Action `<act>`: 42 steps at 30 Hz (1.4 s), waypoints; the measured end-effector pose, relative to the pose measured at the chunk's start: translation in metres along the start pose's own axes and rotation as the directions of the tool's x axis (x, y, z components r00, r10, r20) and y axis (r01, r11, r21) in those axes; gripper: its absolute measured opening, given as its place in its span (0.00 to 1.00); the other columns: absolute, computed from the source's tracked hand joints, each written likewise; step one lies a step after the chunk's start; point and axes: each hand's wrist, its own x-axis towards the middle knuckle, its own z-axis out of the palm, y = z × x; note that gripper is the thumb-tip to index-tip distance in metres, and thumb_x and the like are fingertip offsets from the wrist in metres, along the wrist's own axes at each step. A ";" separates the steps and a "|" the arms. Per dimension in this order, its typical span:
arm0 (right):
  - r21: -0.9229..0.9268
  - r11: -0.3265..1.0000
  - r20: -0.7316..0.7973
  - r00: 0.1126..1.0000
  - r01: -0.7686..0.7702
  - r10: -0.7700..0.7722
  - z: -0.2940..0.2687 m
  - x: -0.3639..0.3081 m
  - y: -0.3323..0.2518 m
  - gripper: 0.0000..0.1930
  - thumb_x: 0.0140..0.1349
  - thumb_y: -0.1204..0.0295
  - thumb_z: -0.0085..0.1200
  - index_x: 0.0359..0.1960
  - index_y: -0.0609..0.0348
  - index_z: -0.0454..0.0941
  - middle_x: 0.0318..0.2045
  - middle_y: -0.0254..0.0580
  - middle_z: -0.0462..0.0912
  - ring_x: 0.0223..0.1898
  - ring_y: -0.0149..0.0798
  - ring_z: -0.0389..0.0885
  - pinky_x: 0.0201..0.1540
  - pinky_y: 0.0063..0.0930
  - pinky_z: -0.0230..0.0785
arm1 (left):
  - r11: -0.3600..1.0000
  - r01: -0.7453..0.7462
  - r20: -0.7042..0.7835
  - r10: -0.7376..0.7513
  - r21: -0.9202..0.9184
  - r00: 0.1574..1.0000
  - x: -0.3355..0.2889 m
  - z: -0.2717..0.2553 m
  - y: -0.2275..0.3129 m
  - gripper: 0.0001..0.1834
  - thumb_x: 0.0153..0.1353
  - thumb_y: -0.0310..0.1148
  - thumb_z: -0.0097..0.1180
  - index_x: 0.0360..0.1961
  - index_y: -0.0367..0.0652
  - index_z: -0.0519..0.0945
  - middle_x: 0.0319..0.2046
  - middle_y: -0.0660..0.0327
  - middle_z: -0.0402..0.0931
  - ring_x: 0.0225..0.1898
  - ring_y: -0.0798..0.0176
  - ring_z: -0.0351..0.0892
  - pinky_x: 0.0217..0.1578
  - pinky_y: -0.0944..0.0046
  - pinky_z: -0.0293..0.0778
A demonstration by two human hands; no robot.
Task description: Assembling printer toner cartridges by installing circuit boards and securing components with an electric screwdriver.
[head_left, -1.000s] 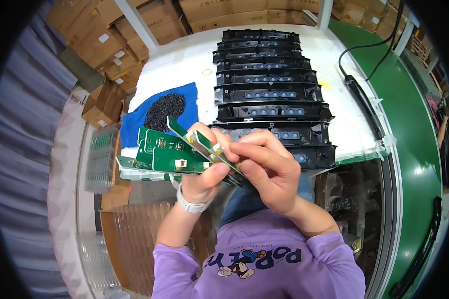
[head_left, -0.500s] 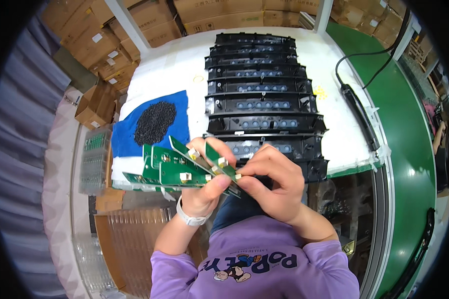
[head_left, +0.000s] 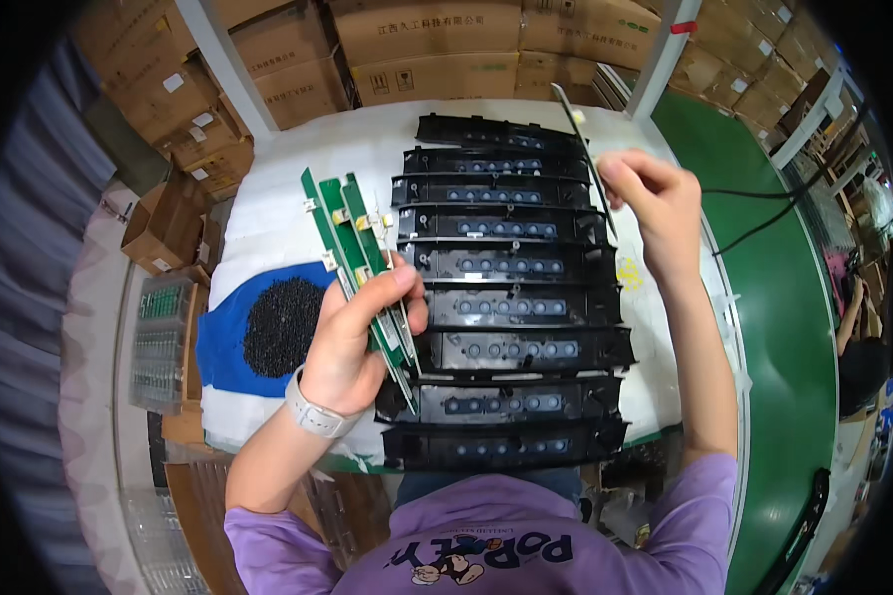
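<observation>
Left hand [head_left: 352, 342], at centre-left of the frame, is gripping a fanned stack of green circuit boards [head_left: 352, 243]; thin, stiff and likely fragile, they are best pinched by their edges. Right hand [head_left: 655, 198], upper right, is pinching one narrow board [head_left: 583, 149] above the black plastic panels [head_left: 511, 307] crowding the white table [head_left: 268, 213].

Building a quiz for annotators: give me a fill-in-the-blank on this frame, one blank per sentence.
1. The left hand holds a fan of ____ circuit boards.
2. The right hand pinches one thin strip above the row of ____ plastic panels.
3. The pile of dark pellets lies on a ____ sheet.
4. The watch sits on the ____ wrist.

Missing words: green; black; blue; left
</observation>
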 end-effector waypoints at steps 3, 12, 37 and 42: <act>-0.123 0.983 0.054 0.990 0.135 -0.129 0.004 0.054 0.026 0.11 0.58 0.68 0.63 0.32 0.65 0.85 0.25 0.32 0.81 0.27 0.23 0.74 0.30 0.17 0.65 | 0.999 -0.035 0.049 0.034 0.010 0.998 0.030 0.019 0.014 0.11 0.60 0.31 0.58 0.40 0.38 0.74 0.31 0.60 0.76 0.27 0.66 0.75 0.30 0.68 0.70; -0.277 0.941 0.355 0.931 0.192 -0.086 0.038 0.129 0.091 0.13 0.63 0.66 0.55 0.34 0.67 0.80 0.27 0.41 0.83 0.30 0.34 0.80 0.37 0.28 0.70 | 0.991 -0.125 0.203 0.132 -0.045 0.970 0.084 0.050 0.042 0.16 0.58 0.28 0.57 0.47 0.35 0.71 0.31 0.58 0.74 0.27 0.65 0.72 0.31 0.67 0.68; -0.688 0.648 0.379 0.923 0.326 -0.062 0.040 0.113 0.103 0.11 0.63 0.67 0.52 0.30 0.64 0.77 0.30 0.54 0.82 0.35 0.57 0.80 0.39 0.47 0.72 | 0.981 -0.139 0.061 0.132 0.133 0.989 0.081 0.036 0.056 0.23 0.49 0.28 0.60 0.46 0.36 0.68 0.27 0.57 0.70 0.24 0.64 0.70 0.27 0.67 0.67; -0.660 0.663 0.439 0.897 0.354 -0.041 0.042 0.112 0.113 0.11 0.64 0.67 0.52 0.30 0.64 0.77 0.29 0.55 0.82 0.34 0.57 0.80 0.39 0.48 0.72 | 0.980 -0.137 0.065 0.129 0.144 0.990 0.081 0.035 0.057 0.23 0.48 0.28 0.60 0.46 0.35 0.68 0.27 0.56 0.71 0.24 0.64 0.70 0.28 0.67 0.67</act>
